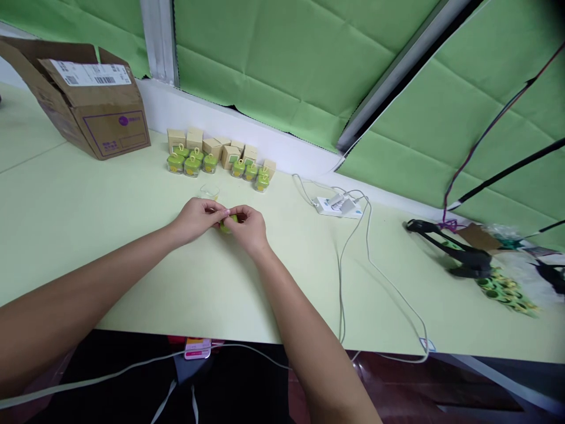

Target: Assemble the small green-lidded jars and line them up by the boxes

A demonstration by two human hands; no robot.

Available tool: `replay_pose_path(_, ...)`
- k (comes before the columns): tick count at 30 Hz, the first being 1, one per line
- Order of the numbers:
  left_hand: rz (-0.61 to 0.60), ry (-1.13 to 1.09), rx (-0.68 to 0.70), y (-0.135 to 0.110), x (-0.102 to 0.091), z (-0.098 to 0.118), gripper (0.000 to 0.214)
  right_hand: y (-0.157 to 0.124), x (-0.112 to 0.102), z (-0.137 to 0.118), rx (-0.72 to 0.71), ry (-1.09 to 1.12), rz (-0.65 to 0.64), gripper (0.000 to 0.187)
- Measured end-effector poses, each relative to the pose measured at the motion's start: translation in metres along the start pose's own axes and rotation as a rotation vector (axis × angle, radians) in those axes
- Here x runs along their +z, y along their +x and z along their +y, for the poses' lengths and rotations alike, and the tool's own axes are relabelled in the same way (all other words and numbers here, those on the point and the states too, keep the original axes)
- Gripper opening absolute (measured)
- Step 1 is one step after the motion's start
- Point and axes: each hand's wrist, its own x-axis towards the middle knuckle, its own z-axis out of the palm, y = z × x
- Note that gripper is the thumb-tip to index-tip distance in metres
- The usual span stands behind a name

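Note:
My left hand [196, 221] and my right hand [249, 231] meet over the table, fingertips pinched together on a small green lid [228, 224]. It looks like the lids on the jars behind, though my fingers cover most of it. Just beyond my left hand lies a clear jar [209, 191], partly hidden by the fingers. Farther back stand several small clear jars with green looped lids [192, 166]. More of the same green-lidded jars [251, 172] are grouped to their right.
Small tan boxes [194, 138] line the wall behind the jars. An open cardboard carton [115, 126] stands at back left. A white power strip [338, 207] trails cables across the table [300, 282]. To the right lie a black headset-like item [472, 259] and green patterned pieces [507, 294].

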Motion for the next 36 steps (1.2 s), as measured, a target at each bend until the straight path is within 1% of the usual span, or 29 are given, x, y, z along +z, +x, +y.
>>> replay_pose_path(4, -0.028, 0.011, -0.061, 0.001, 0.001, 0.000, 0.034, -0.002, 0.001, 0.001, -0.013, -0.032, -0.008, 0.020)
replay_pose_path(6, 0.004, -0.003, -0.069, 0.003, -0.003, 0.002, 0.040, -0.002, 0.002, 0.002, -0.034, -0.021, 0.012, 0.018)
replay_pose_path(7, 0.053, -0.002, -0.052, 0.005, -0.007, 0.004, 0.043, -0.002, 0.003, 0.002, -0.044, -0.002, 0.036, 0.017)
replay_pose_path(8, 0.147, 0.017, -0.011, 0.007, -0.012, 0.006, 0.045, -0.002, 0.003, 0.002, -0.053, 0.027, 0.064, 0.017)
replay_pose_path(10, 0.348, 0.136, 0.147, 0.012, -0.024, 0.007, 0.040, -0.001, 0.003, 0.002, -0.074, 0.098, 0.119, 0.019)
replay_pose_path(11, 0.399, 0.223, 0.207, 0.015, -0.029, 0.006, 0.036, -0.001, 0.003, 0.002, -0.086, 0.128, 0.139, 0.020)
replay_pose_path(12, 0.414, 0.301, 0.242, 0.018, -0.034, 0.004, 0.037, 0.000, 0.003, 0.002, -0.101, 0.149, 0.154, 0.021)
replay_pose_path(13, 0.396, 0.377, 0.256, 0.022, -0.037, 0.001, 0.046, 0.000, 0.003, 0.002, -0.117, 0.160, 0.168, 0.021)
replay_pose_path(16, 0.253, 0.552, 0.267, 0.030, -0.038, -0.009, 0.078, 0.000, 0.002, 0.000, -0.179, 0.159, 0.218, 0.021)
replay_pose_path(17, 0.211, 0.581, 0.260, 0.033, -0.036, -0.012, 0.082, 0.000, 0.002, 0.000, -0.201, 0.158, 0.233, 0.021)
replay_pose_path(19, 0.150, 0.612, 0.249, 0.034, -0.032, -0.015, 0.078, 0.000, 0.002, -0.002, -0.241, 0.170, 0.265, 0.020)
replay_pose_path(22, 0.017, 0.592, 0.303, 0.029, -0.027, -0.013, 0.065, -0.001, 0.001, -0.004, -0.275, 0.208, 0.291, 0.021)
replay_pose_path(23, -0.045, 0.570, 0.317, 0.025, -0.025, -0.012, 0.064, -0.002, 0.001, -0.005, -0.283, 0.222, 0.288, 0.022)
replay_pose_path(25, -0.149, 0.529, 0.298, 0.017, -0.022, -0.008, 0.064, -0.003, 0.001, -0.006, -0.296, 0.239, 0.265, 0.023)
replay_pose_path(28, -0.232, 0.464, 0.307, 0.007, -0.017, -0.003, 0.056, -0.004, 0.001, -0.005, -0.302, 0.224, 0.227, 0.023)
replay_pose_path(32, -0.249, 0.436, 0.305, 0.005, -0.013, -0.003, 0.055, -0.003, 0.003, 0.001, -0.307, 0.156, 0.185, 0.022)
replay_pose_path(36, -0.246, 0.448, 0.292, 0.005, -0.014, -0.003, 0.057, 0.001, 0.005, 0.010, -0.281, 0.121, 0.091, 0.021)
